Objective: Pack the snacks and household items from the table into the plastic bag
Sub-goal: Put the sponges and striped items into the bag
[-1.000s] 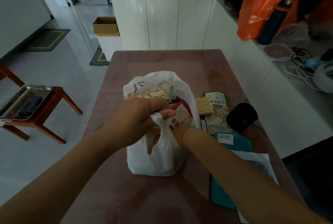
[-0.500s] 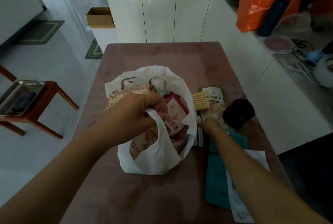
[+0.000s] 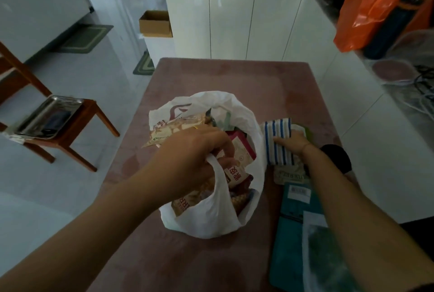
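A white plastic bag stands open in the middle of the pink table, with several snack packets inside. My left hand grips the bag's near handle and holds the mouth open. Just right of the bag, my right hand holds a blue-and-white striped pack lifted off the table. Under it lies a green snack pouch. A black round object sits partly hidden behind my right forearm. A teal flat package and a white translucent packet lie near the front right.
White cabinets run along the far and right sides. An orange bag sits on the right counter. A wooden stool with a metal tray stands on the floor to the left. A cardboard box rests beyond the table.
My right hand left the bag, reached to the items on the right and picked up the striped pack. My left hand kept its hold on the bag handle.
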`<state>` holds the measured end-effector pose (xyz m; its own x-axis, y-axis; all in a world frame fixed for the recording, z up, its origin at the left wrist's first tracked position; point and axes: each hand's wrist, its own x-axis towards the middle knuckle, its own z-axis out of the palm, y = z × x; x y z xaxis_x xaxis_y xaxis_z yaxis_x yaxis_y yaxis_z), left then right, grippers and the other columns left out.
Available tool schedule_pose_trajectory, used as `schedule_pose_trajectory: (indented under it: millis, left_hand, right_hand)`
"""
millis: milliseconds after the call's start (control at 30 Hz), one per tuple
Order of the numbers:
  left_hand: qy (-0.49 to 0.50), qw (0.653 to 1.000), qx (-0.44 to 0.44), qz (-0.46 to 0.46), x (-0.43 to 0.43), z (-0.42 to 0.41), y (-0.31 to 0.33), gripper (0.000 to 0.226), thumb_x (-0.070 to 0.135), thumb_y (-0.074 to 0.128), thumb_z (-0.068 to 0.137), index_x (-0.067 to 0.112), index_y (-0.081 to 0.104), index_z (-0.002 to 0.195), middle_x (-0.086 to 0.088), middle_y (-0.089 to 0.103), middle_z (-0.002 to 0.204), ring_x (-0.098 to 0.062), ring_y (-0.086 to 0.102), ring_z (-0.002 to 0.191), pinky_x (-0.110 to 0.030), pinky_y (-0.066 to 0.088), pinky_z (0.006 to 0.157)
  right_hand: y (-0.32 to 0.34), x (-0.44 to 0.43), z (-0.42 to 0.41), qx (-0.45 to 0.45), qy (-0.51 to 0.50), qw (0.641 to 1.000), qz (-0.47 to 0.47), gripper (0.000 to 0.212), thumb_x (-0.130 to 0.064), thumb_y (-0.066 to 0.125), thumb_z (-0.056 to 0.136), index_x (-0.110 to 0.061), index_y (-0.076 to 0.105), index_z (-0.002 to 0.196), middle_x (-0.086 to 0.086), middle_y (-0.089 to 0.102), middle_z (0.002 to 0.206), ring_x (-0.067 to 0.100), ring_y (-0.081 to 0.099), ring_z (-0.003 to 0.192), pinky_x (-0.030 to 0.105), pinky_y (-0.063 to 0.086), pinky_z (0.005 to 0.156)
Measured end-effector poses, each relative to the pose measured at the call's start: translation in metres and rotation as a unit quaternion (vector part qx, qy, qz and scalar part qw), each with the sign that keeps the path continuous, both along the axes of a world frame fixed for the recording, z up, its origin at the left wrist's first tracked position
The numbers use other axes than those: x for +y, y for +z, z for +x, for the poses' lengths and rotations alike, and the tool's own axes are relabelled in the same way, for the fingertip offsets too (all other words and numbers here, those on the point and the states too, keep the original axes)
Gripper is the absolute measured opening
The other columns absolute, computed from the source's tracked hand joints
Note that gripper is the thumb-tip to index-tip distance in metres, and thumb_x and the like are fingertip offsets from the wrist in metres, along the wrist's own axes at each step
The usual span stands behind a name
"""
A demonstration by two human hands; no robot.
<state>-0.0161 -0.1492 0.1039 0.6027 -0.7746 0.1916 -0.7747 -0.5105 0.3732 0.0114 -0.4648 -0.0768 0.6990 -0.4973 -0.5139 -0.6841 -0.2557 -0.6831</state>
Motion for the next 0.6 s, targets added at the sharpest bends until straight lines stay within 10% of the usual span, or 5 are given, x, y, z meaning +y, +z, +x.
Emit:
schedule_pose_trajectory:
  millis: [133, 300, 433, 600]
  left_hand:
    - [-0.003, 0.999, -0.039, 0.003, -0.004, -0.002, -0.001, 0.022, 0.041, 0.05, 0.079, 0.025, 0.065, 0.081, 0.011, 0.064, 0.08, -0.005, 0.055, 0.075, -0.004, 0.036, 0.064]
    - [0.001, 0.996, -0.086, 0.034, -0.008, -0.006, -0.002, 0.02, 0.025, 0.076, 0.062, 0.029, 0.066, 0.079, 0.011, 0.065, 0.08, -0.004, 0.043, 0.081, 0.003, 0.016, 0.062]
    - [-0.003, 0.996, -0.074, 0.048, -0.008, -0.012, -0.003, 0.029, 0.025, 0.084, 0.058, 0.03, 0.066, 0.08, 0.012, 0.065, 0.081, -0.01, 0.06, 0.076, 0.002, 0.018, 0.063]
    - [0.002, 0.999, -0.02, 0.035, -0.004, -0.012, 0.002, 0.012, 0.023, 0.07, 0.077, 0.026, 0.066, 0.087, 0.01, 0.069, 0.088, -0.01, 0.065, 0.078, -0.002, 0.036, 0.059]
  right_hand:
    - [-0.048, -0.024, 0.04, 0.063, -0.013, 0.998, -0.018, 0.104, -0.064, 0.066, 0.067, -0.015, 0.025, 0.148, 0.016, 0.025, 0.154, 0.038, 0.036, 0.135, 0.05, 0.034, 0.111]
    - [-0.031, 0.009, 0.036, 0.058, -0.116, 0.991, -0.031, 0.087, -0.034, 0.073, 0.079, -0.002, 0.026, 0.145, 0.019, 0.033, 0.149, 0.037, 0.039, 0.133, 0.046, 0.039, 0.107]
    - [-0.039, 0.001, 0.021, -0.014, -0.195, 0.975, 0.101, 0.099, -0.018, 0.083, 0.068, -0.001, 0.024, 0.145, 0.018, 0.038, 0.147, 0.036, 0.045, 0.13, 0.05, 0.041, 0.105]
    - [0.052, 0.002, -0.008, -0.278, -0.161, 0.942, 0.1, 0.05, -0.01, 0.074, 0.079, -0.012, 0.055, 0.126, 0.006, 0.063, 0.119, 0.025, 0.062, 0.105, 0.041, 0.051, 0.09]
